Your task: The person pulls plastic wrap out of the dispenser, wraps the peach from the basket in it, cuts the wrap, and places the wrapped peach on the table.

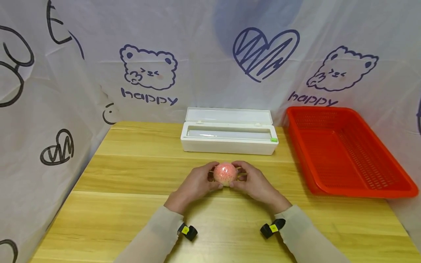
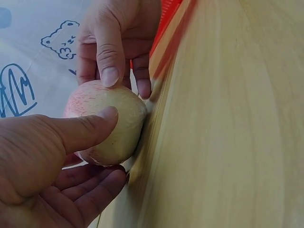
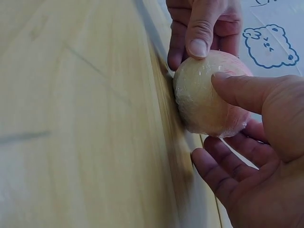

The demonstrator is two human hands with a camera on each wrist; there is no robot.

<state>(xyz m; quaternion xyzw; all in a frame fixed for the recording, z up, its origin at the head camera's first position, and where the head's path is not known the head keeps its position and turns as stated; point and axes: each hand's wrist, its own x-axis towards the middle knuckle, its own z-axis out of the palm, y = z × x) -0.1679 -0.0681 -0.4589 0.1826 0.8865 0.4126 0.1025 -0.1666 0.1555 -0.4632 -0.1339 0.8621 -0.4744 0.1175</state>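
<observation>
A round pink and pale-yellow peach [image 1: 225,174], wrapped in shiny clear plastic film, is at the middle of the wooden table. My left hand [image 1: 198,182] holds its left side, the thumb lying on the near face. From the right, my right hand [image 1: 255,184] grips it the same way. Film creases show on the peach [image 3: 209,95] in the right wrist view, mostly around its lower end. The left wrist view has both thumbs on the pale side of the peach [image 2: 111,128], close over the wood.
Behind the hands stands a long white film dispenser box [image 1: 230,146] with its lid [image 1: 230,115] raised and a green tab at its right end. A red plastic basket [image 1: 315,179] sits at the right. Printed white cloth [image 1: 204,54] hangs along the back and left.
</observation>
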